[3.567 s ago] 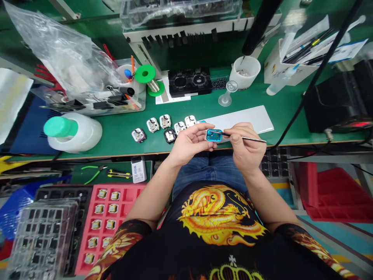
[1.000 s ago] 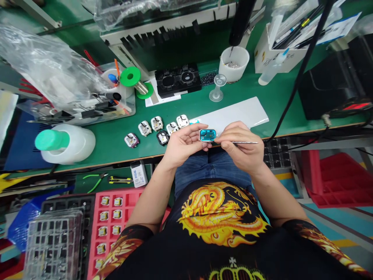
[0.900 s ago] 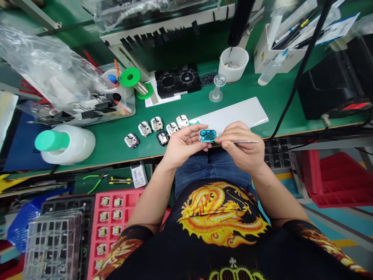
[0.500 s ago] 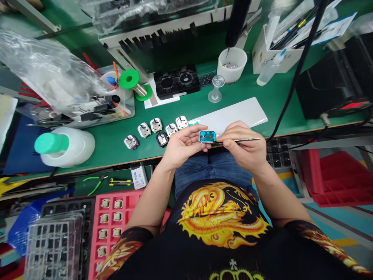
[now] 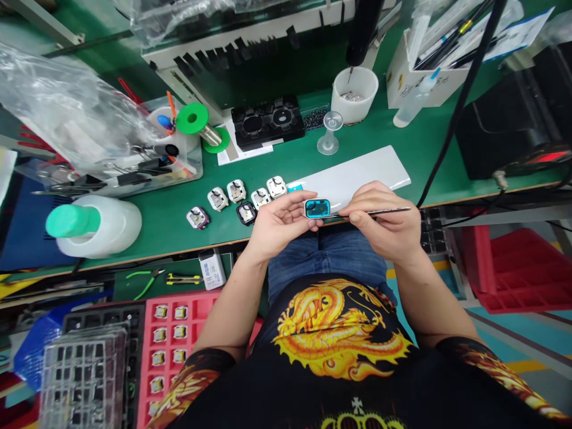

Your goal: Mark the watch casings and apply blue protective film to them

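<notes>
My left hand [image 5: 283, 225] is closed around the edges of a small watch case [image 5: 317, 208], its blue-filmed face turned up. Between the thumb and fingers of my right hand [image 5: 385, 223] lie slim dark tweezers [image 5: 393, 210], whose tip points left, close to the case's right edge. I cannot tell whether the tip touches the case. Left of my left hand, several open watch cases sit on the green bench, among them a black one [image 5: 246, 213] and a purple one [image 5: 197, 217]. A white sheet [image 5: 370, 173] lies beyond my hands.
A solder spool [image 5: 210, 136], a black fixture [image 5: 268, 122], a clear plastic stand [image 5: 329, 140] and a white cup [image 5: 355, 98] stand farther back. At left is a white bottle [image 5: 118, 223]. A black cable [image 5: 456, 113] hangs on the right. Below is a red tray [image 5: 170, 345] of small parts.
My right hand has drawn slightly to the right with the tweezers, its tip farther from the case. The left hand keeps the watch case in nearly the same place.
</notes>
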`<action>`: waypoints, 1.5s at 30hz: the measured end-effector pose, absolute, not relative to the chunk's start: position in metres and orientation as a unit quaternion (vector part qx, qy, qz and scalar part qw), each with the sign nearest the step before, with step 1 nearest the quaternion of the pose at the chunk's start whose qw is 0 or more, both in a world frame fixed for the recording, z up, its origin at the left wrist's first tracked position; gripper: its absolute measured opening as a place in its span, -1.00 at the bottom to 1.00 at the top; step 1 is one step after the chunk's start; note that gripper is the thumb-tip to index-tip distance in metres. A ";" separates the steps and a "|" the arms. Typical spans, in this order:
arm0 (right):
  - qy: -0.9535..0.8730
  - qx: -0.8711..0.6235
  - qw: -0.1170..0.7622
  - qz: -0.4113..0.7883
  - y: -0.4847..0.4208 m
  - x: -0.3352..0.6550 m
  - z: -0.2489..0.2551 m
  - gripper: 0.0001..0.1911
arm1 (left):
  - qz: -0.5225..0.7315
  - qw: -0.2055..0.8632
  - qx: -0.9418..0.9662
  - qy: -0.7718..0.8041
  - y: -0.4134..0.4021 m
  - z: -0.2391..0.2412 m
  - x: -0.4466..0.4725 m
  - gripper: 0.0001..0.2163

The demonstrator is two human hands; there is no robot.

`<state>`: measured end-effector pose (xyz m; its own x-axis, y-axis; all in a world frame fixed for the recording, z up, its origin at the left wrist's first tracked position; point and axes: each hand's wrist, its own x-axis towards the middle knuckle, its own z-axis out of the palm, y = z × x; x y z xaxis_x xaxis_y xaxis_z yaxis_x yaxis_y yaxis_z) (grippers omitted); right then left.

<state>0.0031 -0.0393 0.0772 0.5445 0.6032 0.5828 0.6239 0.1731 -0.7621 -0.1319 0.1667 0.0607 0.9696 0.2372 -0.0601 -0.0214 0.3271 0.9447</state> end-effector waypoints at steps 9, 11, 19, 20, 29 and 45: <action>-0.472 -0.649 0.596 -0.020 -0.043 0.007 0.080 -0.87 | 0.092 0.804 0.581 0.090 0.166 0.058 -0.131 -0.55; -0.470 -0.653 0.593 -0.026 -0.044 0.008 0.080 -0.89 | 0.097 0.803 0.581 0.089 0.165 0.057 -0.131 -0.55; -0.477 -0.670 0.565 -0.065 -0.046 0.008 0.082 -0.89 | 0.105 0.787 0.600 0.097 0.161 0.059 -0.132 -0.56; -0.479 -0.672 0.561 -0.070 -0.047 0.007 0.082 -0.89 | 0.106 0.785 0.603 0.099 0.161 0.060 -0.132 -0.57; -0.513 -0.686 0.498 -0.138 -0.046 -0.001 0.088 -0.87 | 0.108 0.783 0.602 0.111 0.159 0.058 -0.131 -0.55; -0.545 -0.681 0.421 -0.249 -0.050 -0.020 0.070 -0.73 | 0.108 0.790 0.591 0.121 0.158 0.057 -0.130 -0.56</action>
<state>-0.0204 -0.0495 0.0696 0.2813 0.5333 0.7978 0.9520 -0.0504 -0.3020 -0.1298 0.1582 0.0565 0.9475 0.3135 -0.0632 -0.0279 0.2780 0.9602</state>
